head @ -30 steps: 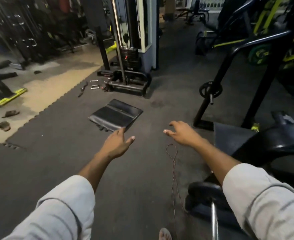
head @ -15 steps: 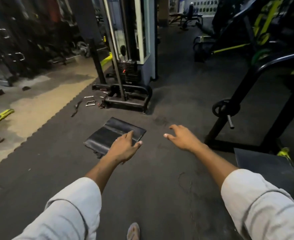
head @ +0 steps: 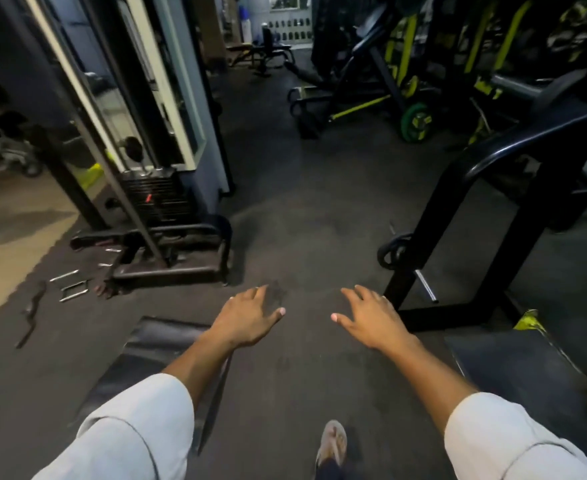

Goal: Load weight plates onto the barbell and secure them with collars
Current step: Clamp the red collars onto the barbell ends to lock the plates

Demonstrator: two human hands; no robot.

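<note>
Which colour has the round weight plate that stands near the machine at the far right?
Green round weight plate with yellow markings, seen in the head view.

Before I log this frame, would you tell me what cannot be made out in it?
All in the head view:
- Barbell and collars: none can be picked out.
- Floor mat: its right part is covered by the left forearm and sleeve.
- Black plate: half hidden behind the rack post.
- Small metal handles: too small and dim to identify.
- Foot: cut off by the bottom edge.
- Left hand and right hand: palms face down, unseen.
</note>
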